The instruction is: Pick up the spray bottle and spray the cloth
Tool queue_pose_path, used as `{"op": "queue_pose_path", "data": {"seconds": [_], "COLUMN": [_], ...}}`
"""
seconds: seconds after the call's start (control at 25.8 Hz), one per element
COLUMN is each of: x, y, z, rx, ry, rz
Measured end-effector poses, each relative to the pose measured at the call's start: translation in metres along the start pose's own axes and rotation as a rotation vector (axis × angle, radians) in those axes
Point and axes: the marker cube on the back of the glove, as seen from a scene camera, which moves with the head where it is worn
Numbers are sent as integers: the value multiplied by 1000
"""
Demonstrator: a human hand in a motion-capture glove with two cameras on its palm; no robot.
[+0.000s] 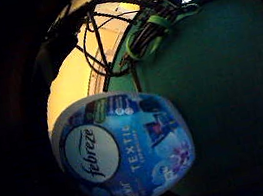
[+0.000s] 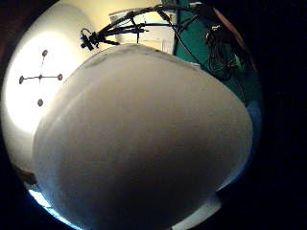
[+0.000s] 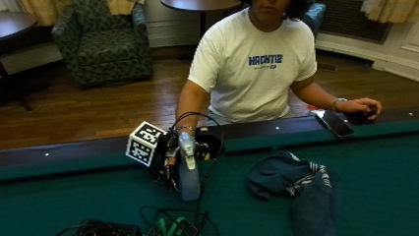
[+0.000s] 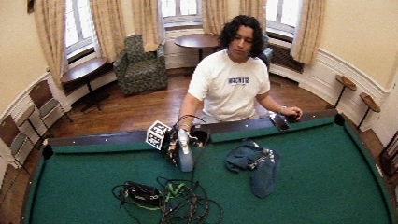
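A spray bottle (image 3: pixel 189 173) with a white trigger head and a blue Febreze label (image 1: pixel 124 147) stands upright near the table's near rail. My gloved right hand (image 3: pixel 207 146) is curled round its upper part, just below the head. The bottle's white body (image 2: pixel 144 143) fills the thumb side palm view. I cannot tell whether its base touches the felt. A crumpled dark blue cloth (image 3: pixel 294 183) with a striped edge lies on the green felt to the side of the bottle, apart from it. In the wide view the bottle (image 4: pixel 185 157) and the cloth (image 4: pixel 255 164) sit about a hand's width apart.
A tangle of black and green cables (image 3: pixel 164 226) with a small box lies on the felt in front of the bottle. The dark wooden rail (image 3: pixel 275 130) runs along the person's side. A phone (image 3: pixel 334 123) lies on it beside the bare left hand (image 3: pixel 363 105).
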Motion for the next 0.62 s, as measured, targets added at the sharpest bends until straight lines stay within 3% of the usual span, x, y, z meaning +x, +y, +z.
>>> {"op": "queue_pose_path", "data": {"seconds": [0.39, 0.62], "x": [-17, -20], "y": [-11, -10], "z": [13, 13], "rx": [-48, 4], "ry": [52, 29], "rz": [-37, 3]}}
